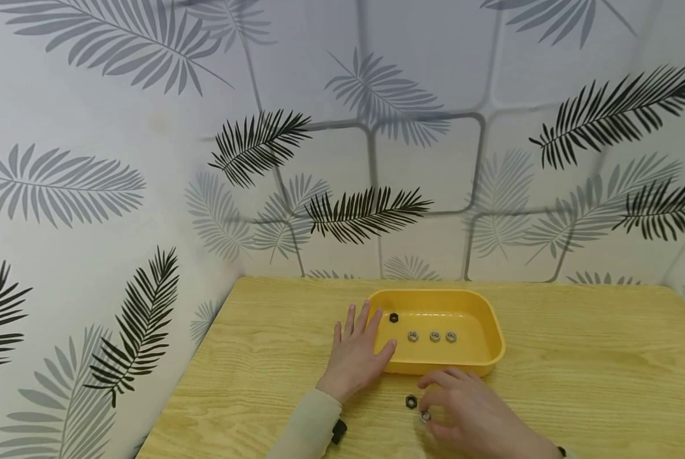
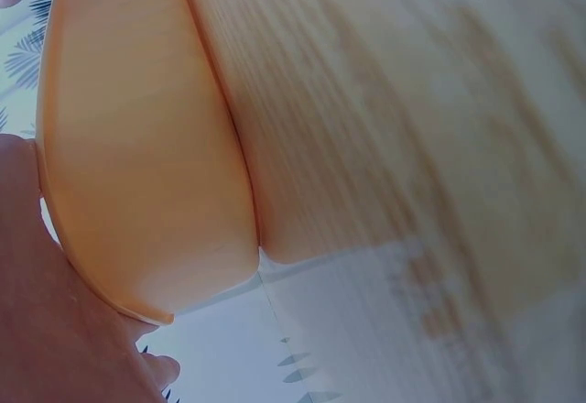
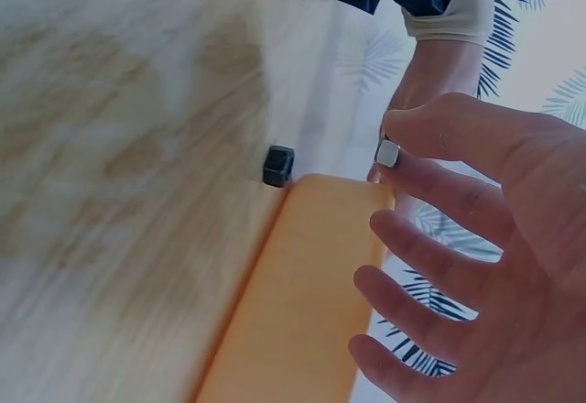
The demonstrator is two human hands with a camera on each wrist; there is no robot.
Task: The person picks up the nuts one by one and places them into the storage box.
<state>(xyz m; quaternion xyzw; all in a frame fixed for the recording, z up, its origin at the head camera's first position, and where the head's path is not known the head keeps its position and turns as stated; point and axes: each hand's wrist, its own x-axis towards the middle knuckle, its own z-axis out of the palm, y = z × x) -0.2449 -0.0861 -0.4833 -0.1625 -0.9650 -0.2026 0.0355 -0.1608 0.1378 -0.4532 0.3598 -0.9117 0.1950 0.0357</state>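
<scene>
My left hand [image 1: 356, 357] lies over the left rim of a yellow tray [image 1: 494, 366], its fingers spread and straight. Between the thumb and index fingertip of my right hand [image 1: 471, 411] a small silver nut [image 3: 388, 153] is pinched, just in front of the tray; the other fingers are loosely bent. A black hex nut [image 1: 411, 401] sits on the table beside those fingertips. Inside the tray are one black nut [image 1: 394, 317] at the back left and three silver nuts, the leftmost silver nut [image 1: 413, 336] apart from the other two.
The light wooden table [image 1: 594, 357] runs back to a wall [image 1: 411, 166] covered in leaf-patterned paper. A black strap piece [image 1: 339, 431] is on the left sleeve [image 1: 308, 424]. The tray's front wall [image 2: 146, 147] rises beside my left hand.
</scene>
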